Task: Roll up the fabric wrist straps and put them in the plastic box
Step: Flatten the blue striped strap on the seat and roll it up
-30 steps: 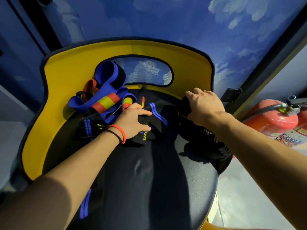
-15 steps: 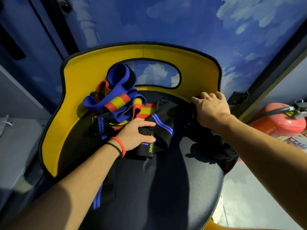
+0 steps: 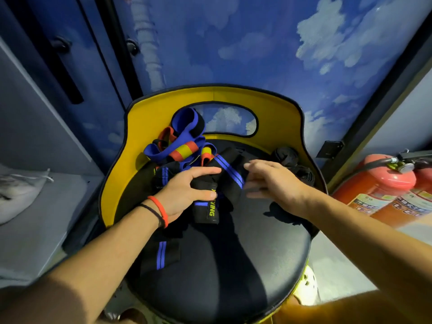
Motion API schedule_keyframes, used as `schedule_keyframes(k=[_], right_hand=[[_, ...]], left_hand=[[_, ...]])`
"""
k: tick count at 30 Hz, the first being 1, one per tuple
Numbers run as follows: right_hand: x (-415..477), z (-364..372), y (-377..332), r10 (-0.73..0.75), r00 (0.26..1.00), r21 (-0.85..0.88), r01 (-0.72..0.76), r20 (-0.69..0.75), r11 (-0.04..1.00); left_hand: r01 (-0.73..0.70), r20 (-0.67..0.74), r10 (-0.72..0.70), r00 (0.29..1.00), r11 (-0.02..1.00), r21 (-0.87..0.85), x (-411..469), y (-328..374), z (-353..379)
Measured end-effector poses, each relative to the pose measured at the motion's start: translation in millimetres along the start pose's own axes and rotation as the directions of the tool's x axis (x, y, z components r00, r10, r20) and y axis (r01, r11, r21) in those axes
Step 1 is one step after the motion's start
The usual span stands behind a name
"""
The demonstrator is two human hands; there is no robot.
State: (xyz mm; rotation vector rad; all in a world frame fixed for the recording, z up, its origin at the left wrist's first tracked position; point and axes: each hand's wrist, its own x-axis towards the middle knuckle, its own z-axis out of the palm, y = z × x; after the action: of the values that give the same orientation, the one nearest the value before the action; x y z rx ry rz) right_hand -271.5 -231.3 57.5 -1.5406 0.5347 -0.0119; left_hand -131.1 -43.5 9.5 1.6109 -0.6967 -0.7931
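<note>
Sorting comes first: on the chair seat, the left hand grasps a black wrist strap; the right hand hovers alongside, fingers spread and empty. Rolling should follow; no plastic box is in sight.

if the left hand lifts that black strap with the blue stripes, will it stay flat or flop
Probably flop: the black strap already bends and drapes over the pile on the chair seat. It looks light, a thin woven band. The left hand presses its folded end; the free length would likely dangle.
</note>
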Motion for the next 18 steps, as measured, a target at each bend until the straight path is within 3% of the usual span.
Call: schedule_keyframes(k=[3,9,13,18], right_hand=[[-11.0,5.4,8.4,-0.027,0.999,-0.008,0.028,0.031,1.000],[-13.3,16.8,40.5,0.082,0.994,0.079,-0.076,-0.074,0.994],[-8.0,18.4,57.2,0.143,0.982,0.227,-0.113,-0.120,0.967],[1.0,1.4,71.5,0.171,0.958,0.189,-0.128,-0.232,0.974]], left_hand=[[0.012,0.031,-0.011,0.999,1.000,-0.021,-21.7,5.7,5.2],[0.058,-0.009,-0.058,0.998,0.932,0.359,-55.8,-19.9,6.5],[0.228,-0.036,-0.227,0.973,0.939,0.258,-67.8,-42.3,11.8],[0.296,-0.125,-0.269,0.955,0.871,0.391,-70.8,-57.3,3.5]])
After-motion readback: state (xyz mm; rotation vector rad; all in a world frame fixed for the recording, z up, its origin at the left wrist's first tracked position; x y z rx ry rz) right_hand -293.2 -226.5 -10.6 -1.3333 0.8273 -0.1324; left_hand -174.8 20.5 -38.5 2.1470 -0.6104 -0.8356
